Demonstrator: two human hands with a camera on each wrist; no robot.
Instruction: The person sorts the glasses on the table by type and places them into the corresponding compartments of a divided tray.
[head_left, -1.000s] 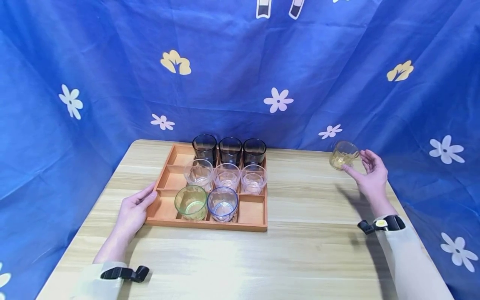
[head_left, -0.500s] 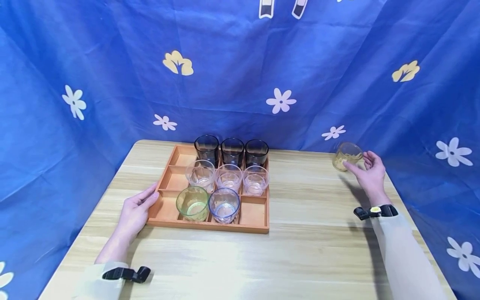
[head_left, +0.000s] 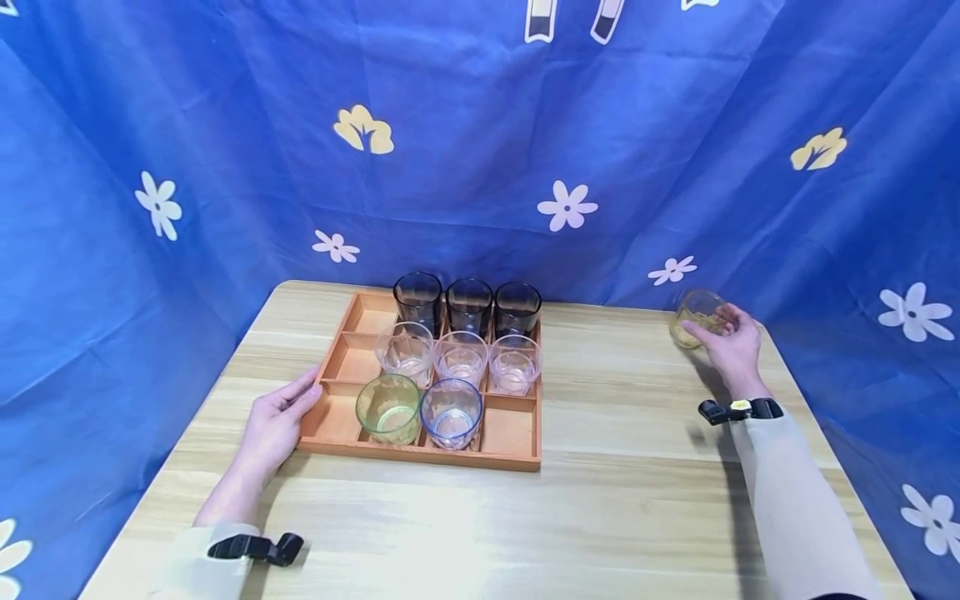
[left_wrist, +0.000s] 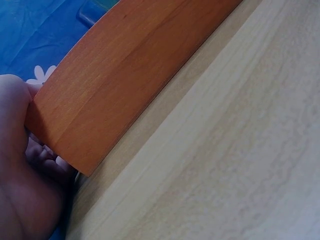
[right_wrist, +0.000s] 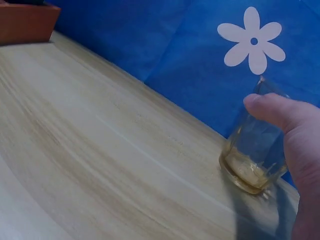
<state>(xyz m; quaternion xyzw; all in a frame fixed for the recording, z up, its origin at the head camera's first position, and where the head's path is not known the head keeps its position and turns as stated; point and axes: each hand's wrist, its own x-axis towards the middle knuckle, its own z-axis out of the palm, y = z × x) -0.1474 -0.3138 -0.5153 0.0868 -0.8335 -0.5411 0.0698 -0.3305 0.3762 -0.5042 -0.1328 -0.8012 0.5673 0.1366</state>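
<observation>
At the back right of the table, my right hand (head_left: 733,348) holds a clear amber glass (head_left: 686,333). My thumb lies along the near side of the glass in the right wrist view; the fingers behind it are mostly hidden. The glass base is at or very near the tabletop. On the left, my left hand (head_left: 272,429) grips the left edge of a wooden compartment tray (head_left: 420,453), its thumb at the rim. In the tray stand several dark glasses (head_left: 469,310), several clear pinkish cups (head_left: 461,360), a green-tinted cup (head_left: 388,410) and a blue-rimmed cup (head_left: 452,415).
The tray rests on a light wooden table (head_left: 615,500), whose grain runs sideways. A blue curtain (head_left: 465,150) with white flowers hangs behind the table and along both sides. The amber glass stands close to the back edge, near the curtain.
My right hand has moved left and now reaches further round the amber glass. The whole head view has shifted slightly. My left hand stays at the tray's edge.
</observation>
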